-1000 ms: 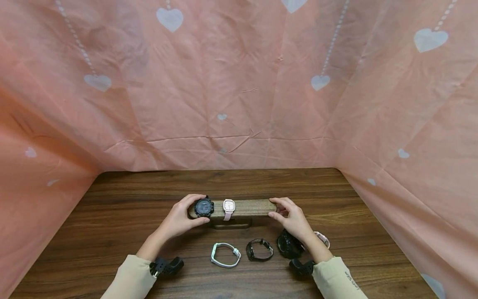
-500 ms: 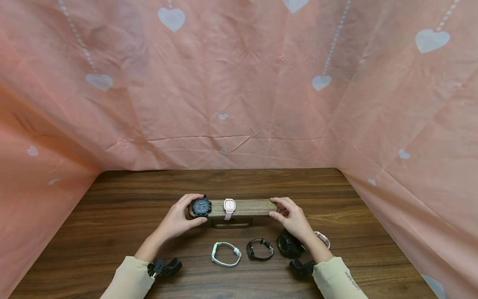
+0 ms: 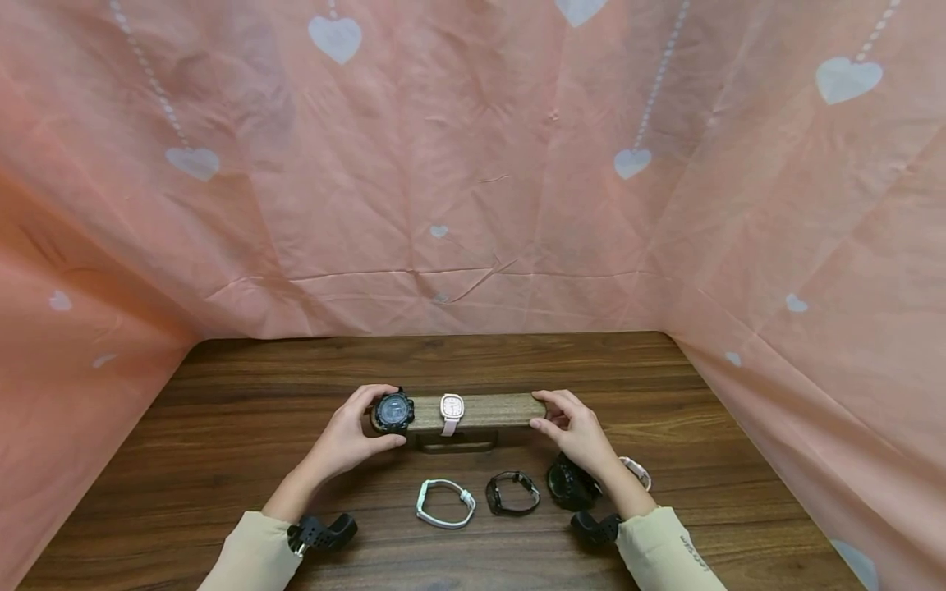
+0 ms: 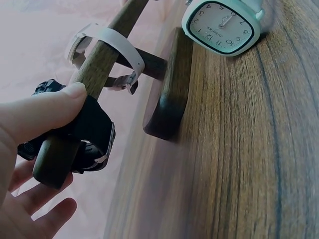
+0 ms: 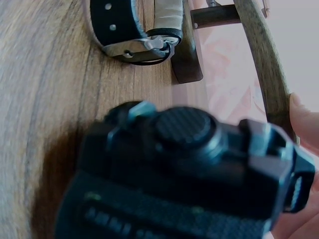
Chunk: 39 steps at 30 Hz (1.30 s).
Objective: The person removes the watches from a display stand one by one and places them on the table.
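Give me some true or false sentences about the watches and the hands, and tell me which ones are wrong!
1. The left hand holds a round black watch on the wooden stand. True.
2. Three watches are on the wooden stand. False: there are two, the round black watch and a pink watch.
3. The mint watch is down on the table. True.
4. Both hands are holding watches. False: the right hand grips the other end of the wooden stand with its fingers.
5. The pink watch on the stand is between the two hands. True.
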Tool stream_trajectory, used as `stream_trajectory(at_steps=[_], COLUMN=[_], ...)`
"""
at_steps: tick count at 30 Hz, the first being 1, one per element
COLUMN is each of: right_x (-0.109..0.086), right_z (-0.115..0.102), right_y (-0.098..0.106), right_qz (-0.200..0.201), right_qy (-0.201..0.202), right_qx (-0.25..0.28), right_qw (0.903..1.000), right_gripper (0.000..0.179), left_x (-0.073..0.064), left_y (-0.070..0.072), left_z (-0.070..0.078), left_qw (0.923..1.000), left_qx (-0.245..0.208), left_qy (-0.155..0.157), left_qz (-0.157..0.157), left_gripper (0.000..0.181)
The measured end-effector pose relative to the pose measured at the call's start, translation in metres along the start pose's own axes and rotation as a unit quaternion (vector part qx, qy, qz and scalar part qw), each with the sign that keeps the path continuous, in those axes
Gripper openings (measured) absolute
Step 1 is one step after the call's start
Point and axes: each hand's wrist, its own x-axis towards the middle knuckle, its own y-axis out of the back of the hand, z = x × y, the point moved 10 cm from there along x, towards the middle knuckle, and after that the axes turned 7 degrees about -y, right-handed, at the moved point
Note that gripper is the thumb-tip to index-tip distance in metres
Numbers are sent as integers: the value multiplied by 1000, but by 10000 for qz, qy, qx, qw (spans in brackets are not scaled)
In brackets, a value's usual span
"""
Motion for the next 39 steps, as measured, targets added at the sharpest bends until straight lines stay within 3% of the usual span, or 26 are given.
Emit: stream_trajectory(at_steps=[26,34,39], right_x=[-1,0,0], right_z=[-4,-2,-1], right_y=[-2,-3,-3], right_qz=[18,-8,15], right_qy=[0,-127,-174], right_qx=[21,58,33], right_qw=[10000,9999,9998], right_gripper=[38,39,39], left_x=[-11,-12,-19], left_y=[12,21,20], left_z=[-9,13,-8], left_qw=[9986,9974,9958], left_qx=[-314,-432,-506], left_qy=[339,419,637], left_qz=[262,402,432], left_gripper=[65,62,63])
